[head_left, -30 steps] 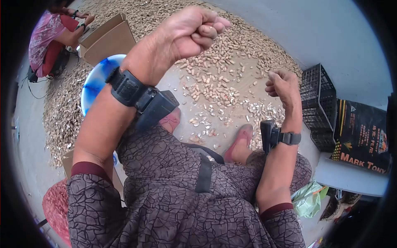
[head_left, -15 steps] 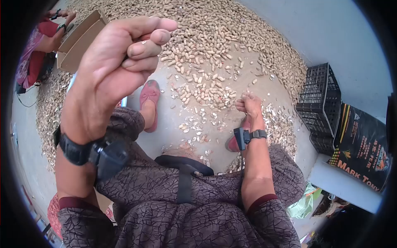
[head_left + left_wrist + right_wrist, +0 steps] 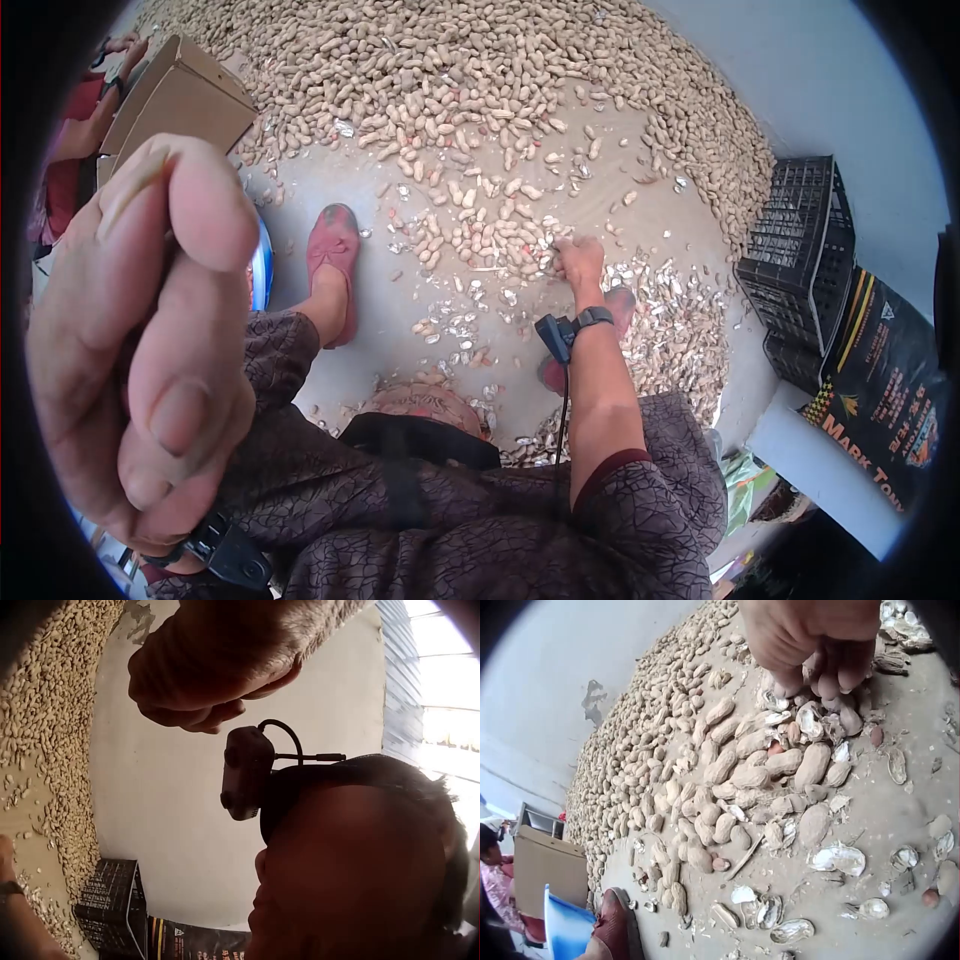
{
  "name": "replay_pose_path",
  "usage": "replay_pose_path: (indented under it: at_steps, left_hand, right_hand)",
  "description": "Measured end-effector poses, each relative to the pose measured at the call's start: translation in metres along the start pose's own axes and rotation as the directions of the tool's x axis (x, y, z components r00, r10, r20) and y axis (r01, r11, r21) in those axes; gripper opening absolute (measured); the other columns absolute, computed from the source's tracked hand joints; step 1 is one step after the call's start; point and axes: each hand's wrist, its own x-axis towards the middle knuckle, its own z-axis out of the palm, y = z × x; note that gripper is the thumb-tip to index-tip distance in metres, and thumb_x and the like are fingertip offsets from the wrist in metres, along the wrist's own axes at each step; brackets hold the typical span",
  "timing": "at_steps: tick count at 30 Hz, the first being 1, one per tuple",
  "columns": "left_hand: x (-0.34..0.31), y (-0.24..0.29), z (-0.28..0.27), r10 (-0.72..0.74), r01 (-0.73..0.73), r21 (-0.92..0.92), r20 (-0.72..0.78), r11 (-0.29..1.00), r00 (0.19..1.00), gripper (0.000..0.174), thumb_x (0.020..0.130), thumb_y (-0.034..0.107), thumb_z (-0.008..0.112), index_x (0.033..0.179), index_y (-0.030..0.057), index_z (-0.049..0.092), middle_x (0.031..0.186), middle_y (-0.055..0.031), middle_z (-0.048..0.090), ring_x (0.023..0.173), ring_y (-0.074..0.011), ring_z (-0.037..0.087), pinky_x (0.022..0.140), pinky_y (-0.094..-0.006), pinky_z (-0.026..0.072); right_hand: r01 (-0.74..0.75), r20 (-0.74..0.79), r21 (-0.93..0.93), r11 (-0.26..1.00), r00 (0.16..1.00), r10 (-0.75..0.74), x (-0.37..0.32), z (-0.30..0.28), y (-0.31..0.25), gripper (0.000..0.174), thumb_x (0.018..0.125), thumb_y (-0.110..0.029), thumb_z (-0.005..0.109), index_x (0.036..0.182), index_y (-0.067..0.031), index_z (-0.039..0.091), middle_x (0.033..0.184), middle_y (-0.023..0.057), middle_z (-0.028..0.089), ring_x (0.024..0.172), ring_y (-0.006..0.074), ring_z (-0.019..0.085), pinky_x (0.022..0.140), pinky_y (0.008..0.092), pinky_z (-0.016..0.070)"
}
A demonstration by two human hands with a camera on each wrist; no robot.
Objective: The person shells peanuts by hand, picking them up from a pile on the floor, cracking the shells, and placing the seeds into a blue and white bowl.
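Large at the left of the head view, my left hand (image 3: 150,340) is raised close to the camera, its fingers curled with no object visible among them. The left wrist view shows this hand (image 3: 217,667) in front of the head-worn camera (image 3: 247,772). Down at the floor, my right hand (image 3: 583,268) touches the near edge of the scattered peanuts (image 3: 500,225). In the right wrist view, the fingers of this hand (image 3: 817,641) point down among whole peanuts (image 3: 812,766) and broken shells (image 3: 838,859); the undersides of the fingertips are hidden.
A large peanut heap (image 3: 430,60) spreads along the wall. Black crates (image 3: 795,250) and a black printed bag (image 3: 880,390) stand at the right. A cardboard box (image 3: 185,100), a blue-and-white basin (image 3: 262,265) and another person (image 3: 499,877) are on the left. Pink shoes (image 3: 333,245) rest among shells.
My left hand has moved left and much closer to the head camera. My right hand has come down to the loose peanuts. The head view has shifted, bringing the heap nearer.
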Motion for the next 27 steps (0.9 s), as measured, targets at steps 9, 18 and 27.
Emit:
replay_pose_path:
  at_steps: [9,18,27]
  left_hand:
    - [0.013,-0.029,0.008,0.152,-0.152,-0.034,0.019,0.988,0.988,0.018,0.091,0.014,0.037,0.098,-0.0022,0.043,0.053,-0.0024,0.044,0.029,-0.0033,0.030,0.026,-0.0115,0.0259]
    - [0.004,-0.028,0.010,0.114,-0.108,0.037,-0.303,0.993,0.946,0.023,0.093,0.018,0.032,0.100,-0.0018,0.043,0.047,-0.0045,0.044,0.025,-0.0062,0.029,0.023,-0.0140,0.0283]
    - [0.003,-0.031,0.001,0.170,-0.144,0.137,-0.206,0.980,0.964,0.019,0.092,0.019,0.037,0.096,0.0010,0.042,0.047,-0.0015,0.043,0.025,-0.0050,0.031,0.022,-0.0139,0.0283]
  right_hand:
    - [0.191,0.103,0.040,0.981,0.976,-0.194,-0.008,0.018,-0.008,0.022,0.070,-0.023,0.062,0.072,-0.0015,0.056,0.072,0.0155,0.060,0.070,0.0269,0.061,0.059,0.0331,0.0477]
    - [-0.216,0.222,0.975,0.053,0.933,-0.285,-0.014,-0.032,0.056,0.018,0.078,-0.018,0.053,0.081,-0.0006,0.056,0.069,0.0102,0.059,0.067,0.0230,0.059,0.054,0.0276,0.0469]
    - [0.022,0.093,0.430,0.903,0.993,-0.069,-0.019,0.000,0.034,0.009,0.073,-0.006,0.059,0.078,0.0001,0.056,0.058,0.0038,0.055,0.043,0.0119,0.049,0.039,0.0220,0.0382]
